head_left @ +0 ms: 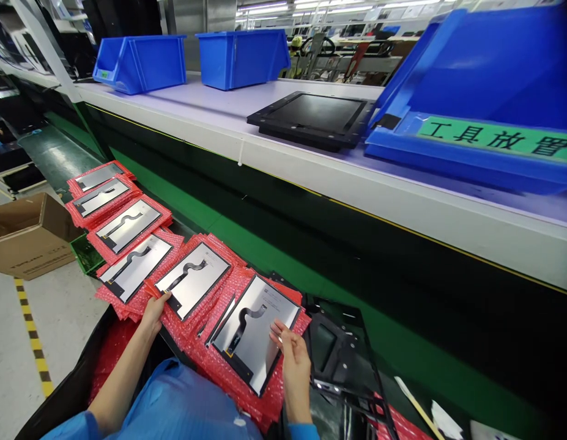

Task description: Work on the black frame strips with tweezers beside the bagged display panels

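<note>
Taking the nearest screen panel [267, 333] as the hub of the clock, it lies face up, slightly askew, on a stack of red bubble wrap [295, 293] over the green tabletop [210, 225]. A second panel [201, 282] lies at 10 o'clock, with further wrapped stacks beyond it in the same direction.

The likeliest trouble is a slide: the stacks look uneven and the wrap slick, so a push from either hand could send a panel off its pile. The curled black ribbon cable [241, 327] lies exposed on the nearest panel; a snagging finger could crease or tug it. Bare fingertips may smudge or scratch the shiny surface, and the black frames [350, 357], just beside at 3 to 4 o'clock, could chip a panel edge that strays into them.

The left hand [155, 313], at 9 o'clock, has fingertips at the second panel's near corner; whether its grip pinches that edge or merely rests there, I cannot tell. The right hand [295, 357], at 4 o'clock, has its fingers partly curled over the nearest panel; the grip's closure, any contact and any small thing between the fingertips are unclear.
</note>
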Demonstrator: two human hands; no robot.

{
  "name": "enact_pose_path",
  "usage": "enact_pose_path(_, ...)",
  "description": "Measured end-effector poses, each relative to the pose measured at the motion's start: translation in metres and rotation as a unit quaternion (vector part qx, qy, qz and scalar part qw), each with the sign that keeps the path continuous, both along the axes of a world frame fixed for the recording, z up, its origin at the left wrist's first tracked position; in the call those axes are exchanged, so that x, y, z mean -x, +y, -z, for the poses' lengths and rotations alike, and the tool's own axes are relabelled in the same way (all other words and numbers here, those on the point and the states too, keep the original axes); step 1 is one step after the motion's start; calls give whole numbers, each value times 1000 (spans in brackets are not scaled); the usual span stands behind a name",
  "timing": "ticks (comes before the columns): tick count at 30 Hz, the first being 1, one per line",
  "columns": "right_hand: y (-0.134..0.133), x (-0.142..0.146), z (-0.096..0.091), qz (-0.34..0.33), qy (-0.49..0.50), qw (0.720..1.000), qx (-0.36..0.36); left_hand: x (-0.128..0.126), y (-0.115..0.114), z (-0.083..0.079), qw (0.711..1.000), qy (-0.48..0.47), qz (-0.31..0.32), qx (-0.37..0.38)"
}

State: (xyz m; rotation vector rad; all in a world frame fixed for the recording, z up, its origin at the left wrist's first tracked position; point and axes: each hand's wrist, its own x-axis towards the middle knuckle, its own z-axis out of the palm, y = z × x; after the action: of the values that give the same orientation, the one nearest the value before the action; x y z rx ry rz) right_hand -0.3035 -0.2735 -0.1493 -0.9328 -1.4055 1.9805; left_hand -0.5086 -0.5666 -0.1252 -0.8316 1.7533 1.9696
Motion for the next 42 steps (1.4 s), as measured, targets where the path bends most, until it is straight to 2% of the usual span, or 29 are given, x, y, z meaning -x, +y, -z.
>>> enact_pose_path(10,-4,-2,-9,-3,-6,1000,-12,-4,2,4,1000,15,-13,12)
enact_pose_path(15,-4,-3,-8,-2,-6,1000,-16,-43,6,7,999,4,-16,33)
enact_pose_path(18,-4,-2,-8,-5,-3,1000,-18,-68,9,9,999,-33,-3,15)
enact_pose_path(21,-4,-3,-8,-7,-3,1000,-16,-80,11,11,998,-66,10,-14)
enact_pose_path(25,-4,-2,-8,-5,-2,1000,-14,-83,15,12,991,-123,13,-48)
enact_pose_path(33,-7,-2,-18,1,-3,1000,-10,-81,23,11,979,-175,-3,-103)
enact_pose_path(42,-9,-2,-22,8,3,1000,-11,-78,38,17,977,-160,-75,-118)
